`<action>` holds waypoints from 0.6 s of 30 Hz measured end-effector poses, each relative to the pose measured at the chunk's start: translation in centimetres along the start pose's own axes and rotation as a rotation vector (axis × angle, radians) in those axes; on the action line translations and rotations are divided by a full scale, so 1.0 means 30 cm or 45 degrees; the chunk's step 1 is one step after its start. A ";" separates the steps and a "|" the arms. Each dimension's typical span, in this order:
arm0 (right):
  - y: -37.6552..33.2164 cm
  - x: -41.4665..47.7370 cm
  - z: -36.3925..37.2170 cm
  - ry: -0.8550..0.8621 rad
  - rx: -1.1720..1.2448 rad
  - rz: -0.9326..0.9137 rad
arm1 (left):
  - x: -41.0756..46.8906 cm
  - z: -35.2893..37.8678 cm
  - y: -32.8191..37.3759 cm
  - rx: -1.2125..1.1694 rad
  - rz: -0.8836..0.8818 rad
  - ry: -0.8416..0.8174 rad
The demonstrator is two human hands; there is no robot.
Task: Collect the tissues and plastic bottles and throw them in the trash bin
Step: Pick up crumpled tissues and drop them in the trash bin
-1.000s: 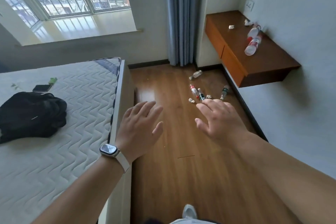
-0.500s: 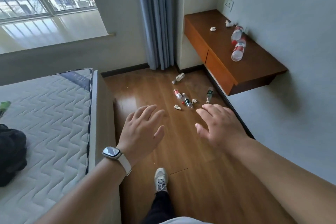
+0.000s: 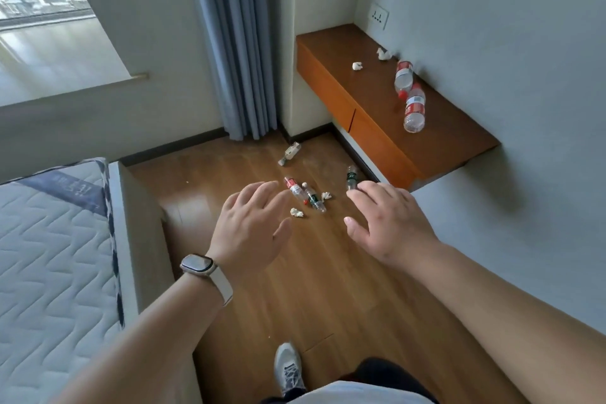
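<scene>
Closer now than a moment ago, the floor litter sits mid-frame and the bed [image 3: 49, 239] has slid to the left edge, its black bag gone from view. Both hands hang empty above the wooden floor [image 3: 311, 289], fingers spread: the left hand [image 3: 249, 226], with a watch [image 3: 198, 266] on its wrist, at centre, the right hand [image 3: 390, 223] just right of it. Between and beyond them lie four bottles: one [image 3: 290, 152] near the curtain [image 3: 236, 43], two [image 3: 295, 188] [image 3: 313, 198] side by side, one [image 3: 351, 178] by the counter [image 3: 442, 141]. Two tissues [image 3: 296, 212] [image 3: 326, 196] lie beside the pair. On the counter, upper right, lie two more bottles [image 3: 404, 77] [image 3: 414, 111] end to end and two tissues [image 3: 357, 66] [image 3: 383, 54]. A shoe [image 3: 288, 367] shows at bottom centre.
</scene>
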State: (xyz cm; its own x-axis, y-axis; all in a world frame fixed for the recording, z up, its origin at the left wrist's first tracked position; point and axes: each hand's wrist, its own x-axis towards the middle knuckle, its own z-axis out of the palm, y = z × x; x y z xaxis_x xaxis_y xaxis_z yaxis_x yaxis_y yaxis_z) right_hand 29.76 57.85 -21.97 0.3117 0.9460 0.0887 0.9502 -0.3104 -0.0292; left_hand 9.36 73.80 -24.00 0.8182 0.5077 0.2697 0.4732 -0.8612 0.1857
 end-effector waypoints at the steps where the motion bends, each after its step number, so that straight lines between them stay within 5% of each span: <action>1: 0.000 0.019 0.004 -0.004 -0.009 0.010 | 0.016 0.004 -0.010 -0.009 0.004 0.007; 18: 0.238 0.535 0.161 -0.058 0.132 0.004 | 0.513 0.183 -0.160 0.015 -0.032 -0.141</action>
State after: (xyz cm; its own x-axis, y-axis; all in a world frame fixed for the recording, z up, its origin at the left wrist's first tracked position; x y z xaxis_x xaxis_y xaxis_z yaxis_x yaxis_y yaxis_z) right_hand 41.57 71.27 -25.57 0.3124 0.9490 0.0432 0.9433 -0.3045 -0.1324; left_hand 21.47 85.63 -25.93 0.8367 0.5242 0.1586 0.4976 -0.8486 0.1796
